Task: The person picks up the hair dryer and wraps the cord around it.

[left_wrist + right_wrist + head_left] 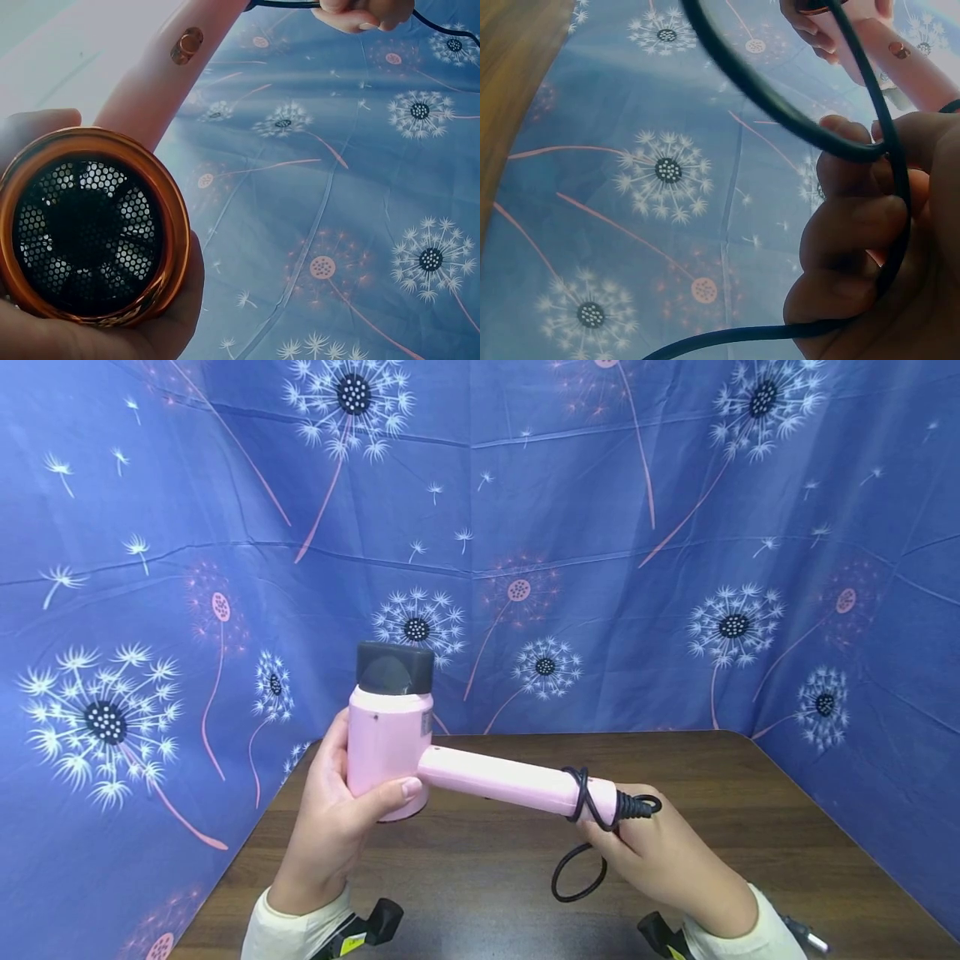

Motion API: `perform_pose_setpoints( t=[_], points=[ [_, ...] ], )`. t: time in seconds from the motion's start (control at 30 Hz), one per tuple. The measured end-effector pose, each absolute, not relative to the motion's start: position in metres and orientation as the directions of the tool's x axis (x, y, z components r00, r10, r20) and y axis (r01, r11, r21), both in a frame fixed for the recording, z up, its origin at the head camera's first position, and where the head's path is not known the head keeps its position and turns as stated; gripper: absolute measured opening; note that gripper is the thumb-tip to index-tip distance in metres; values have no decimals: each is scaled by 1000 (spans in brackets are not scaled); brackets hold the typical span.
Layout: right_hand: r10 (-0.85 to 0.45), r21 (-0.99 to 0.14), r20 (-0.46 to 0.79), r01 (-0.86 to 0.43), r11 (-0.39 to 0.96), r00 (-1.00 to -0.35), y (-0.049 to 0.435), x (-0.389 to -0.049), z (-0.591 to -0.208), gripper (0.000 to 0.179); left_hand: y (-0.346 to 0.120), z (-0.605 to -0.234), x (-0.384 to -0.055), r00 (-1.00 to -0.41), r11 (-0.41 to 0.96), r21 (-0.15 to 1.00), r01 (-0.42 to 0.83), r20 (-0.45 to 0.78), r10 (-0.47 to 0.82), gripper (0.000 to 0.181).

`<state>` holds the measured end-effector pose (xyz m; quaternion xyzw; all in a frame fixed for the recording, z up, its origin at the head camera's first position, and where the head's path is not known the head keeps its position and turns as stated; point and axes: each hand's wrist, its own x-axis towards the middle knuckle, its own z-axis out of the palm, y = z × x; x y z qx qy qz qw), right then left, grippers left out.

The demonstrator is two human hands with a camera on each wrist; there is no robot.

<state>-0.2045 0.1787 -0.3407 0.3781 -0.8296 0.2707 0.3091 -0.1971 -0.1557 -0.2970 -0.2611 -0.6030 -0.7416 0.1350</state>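
Note:
A pink hair dryer [386, 739] with a dark grey nozzle [395, 669] is held above the table, its handle [510, 779] slanting down to the right. My left hand [330, 814] grips the barrel, thumb across its front. The left wrist view shows the copper-rimmed rear grille [88, 232] and a switch [187, 46] on the handle. My right hand [660, 852] is at the handle's end, its fingers curled round the black power cord [896, 225]. Some cord is wound about the handle, and a loop [557, 877] hangs below.
Beneath both hands lies a brown wooden table [465, 877]. A blue dandelion-print cloth [480, 510] hangs behind it and along both sides. The cord's plug [810, 935] shows by the right sleeve, at the lower right.

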Motion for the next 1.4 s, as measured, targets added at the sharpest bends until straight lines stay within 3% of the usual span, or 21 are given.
perform_pose_setpoints(
  t=[0.2, 0.4, 0.77, 1.4],
  points=[
    [-481, -210, 717, -814, 541, -505, 178, -202, -342, 20, -155, -297, -197, -840, -233, 830, 507, 537, 82, 87],
    [-485, -244, 693, -807, 538, -533, 176, -200, -341, 21, -154, -299, -198, -841, -256, 823, 507, 538, 61, 86],
    [-499, -196, 688, -797, 571, -527, 174, -202, -339, 43, -152, -299, -201, -822, -236, 798, 555, 570, -8, 80],
    [-575, -138, 644, -816, 562, -505, 166, -192, -337, 30, -155, -297, -202, -802, -302, 750, 588, 589, -99, 74]
  ],
)
